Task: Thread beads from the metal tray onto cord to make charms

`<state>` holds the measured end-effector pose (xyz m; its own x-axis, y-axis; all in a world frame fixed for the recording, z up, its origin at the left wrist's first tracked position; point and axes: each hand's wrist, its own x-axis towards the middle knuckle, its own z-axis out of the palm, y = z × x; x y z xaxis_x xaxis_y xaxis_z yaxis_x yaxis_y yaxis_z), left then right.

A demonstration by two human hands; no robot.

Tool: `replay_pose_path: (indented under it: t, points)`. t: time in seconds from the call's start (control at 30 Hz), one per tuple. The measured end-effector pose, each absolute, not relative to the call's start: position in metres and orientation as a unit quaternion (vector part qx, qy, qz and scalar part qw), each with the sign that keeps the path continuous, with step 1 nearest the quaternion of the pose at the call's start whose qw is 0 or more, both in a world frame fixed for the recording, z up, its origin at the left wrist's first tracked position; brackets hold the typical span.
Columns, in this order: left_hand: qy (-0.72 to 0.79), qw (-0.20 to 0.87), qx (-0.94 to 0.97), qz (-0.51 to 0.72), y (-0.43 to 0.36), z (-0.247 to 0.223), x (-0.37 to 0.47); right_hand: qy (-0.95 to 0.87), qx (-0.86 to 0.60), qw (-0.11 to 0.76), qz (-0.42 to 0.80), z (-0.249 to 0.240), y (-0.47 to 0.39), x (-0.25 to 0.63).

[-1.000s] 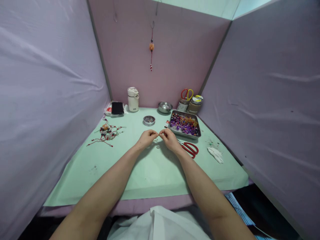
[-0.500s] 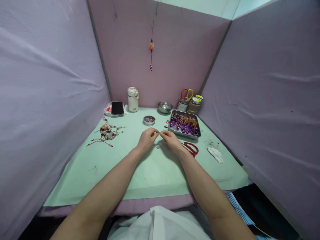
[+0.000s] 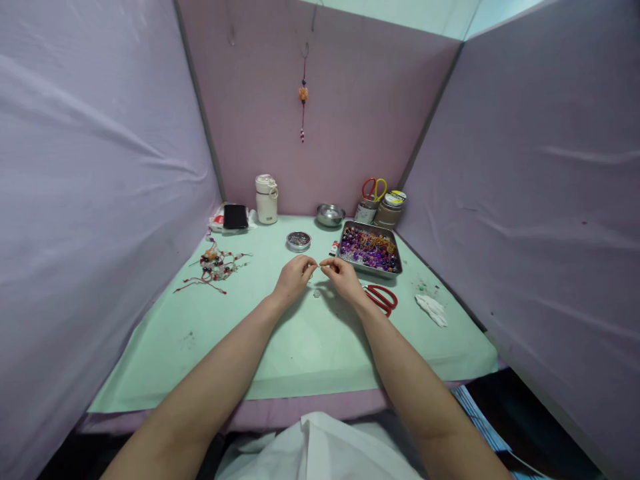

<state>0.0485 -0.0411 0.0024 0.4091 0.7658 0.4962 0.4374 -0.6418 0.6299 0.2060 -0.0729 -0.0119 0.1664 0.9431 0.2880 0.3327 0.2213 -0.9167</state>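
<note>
My left hand (image 3: 295,275) and my right hand (image 3: 341,277) face each other over the middle of the green-covered table (image 3: 320,360). Each is closed in a pinch, thumb against forefinger, with a small gap between the fingertips. Something thin and pale seems to run between them, too small to name. Below the fingers a tiny clear piece (image 3: 317,293) lies on the cloth. Red-handled scissors (image 3: 383,299) lie beside my right wrist, their blades partly hidden by it. Past my right hand stands a metal tray (image 3: 373,270) of purple, orange and gold beads.
A round dish (image 3: 299,242), a metal bowl (image 3: 331,215), a white flask (image 3: 267,200) and a phone (image 3: 235,217) stand behind. Beaded cords (image 3: 215,265) lie left, a white glove (image 3: 431,310) right. A beaded pendant (image 3: 303,95) hangs on the back cloth wall.
My fingertips, which were touching or nearly so, have drawn slightly apart. The things on the table have not moved.
</note>
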Motion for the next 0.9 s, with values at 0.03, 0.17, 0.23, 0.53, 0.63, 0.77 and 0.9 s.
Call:
replay_pose_path:
  t: [0.03, 0.17, 0.23, 0.53, 0.63, 0.77, 0.9]
  points:
    - [0.368, 0.207, 0.814, 0.399, -0.0410, 0.0022, 0.0485, -0.590, -0.550, 0.525, 0.271, -0.0123, -0.0727, 0.2058]
    - [0.372, 0.214, 0.810, 0.399, -0.0403, 0.0006, 0.0485, -0.630, -0.541, 0.518, 0.204, -0.0123, -0.0732, 0.2048]
    - [0.374, 0.219, 0.806, 0.403, -0.0398, -0.0001, 0.0486, -0.646, -0.536, 0.516, 0.169, -0.0115, -0.0739, 0.2047]
    - [0.390, 0.242, 0.791, 0.404, -0.0407, 0.0019, 0.0508, -0.698, -0.519, 0.492, 0.049, -0.0100, -0.0803, 0.2030]
    - [0.389, 0.245, 0.791, 0.404, -0.0408, 0.0015, 0.0508, -0.703, -0.519, 0.485, 0.034, -0.0108, -0.0809, 0.2022]
    - [0.393, 0.248, 0.791, 0.398, -0.0407, 0.0010, 0.0506, -0.702, -0.526, 0.479, 0.028, -0.0113, -0.0805, 0.2023]
    - [0.399, 0.247, 0.789, 0.397, -0.0418, 0.0036, 0.0506, -0.699, -0.523, 0.486, 0.029, -0.0107, -0.0798, 0.2031]
